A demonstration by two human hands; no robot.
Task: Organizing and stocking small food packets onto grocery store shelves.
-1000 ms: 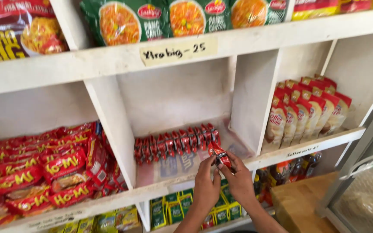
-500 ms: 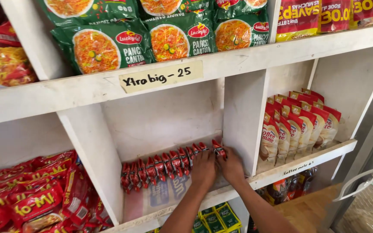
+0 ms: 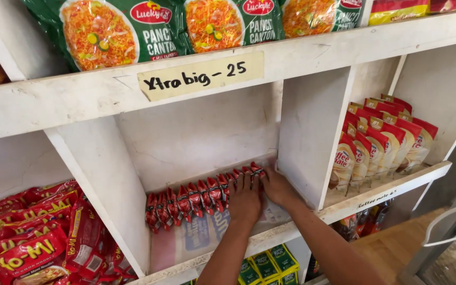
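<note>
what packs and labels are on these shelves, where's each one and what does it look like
Small red sachets: a row in the middle cubby, both hands, left hand and right hand, at its right end.
Green noodle packs: top shelf, orange noodle pictures.
Handwritten label: pale strip on the shelf edge.
Red-and-cream sachets: right cubby, standing.
Red-and-yellow packs: left cubby, piled.
Small green packs: shelf below.

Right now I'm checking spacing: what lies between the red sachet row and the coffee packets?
A white upright divider, seen in the head view.
</note>
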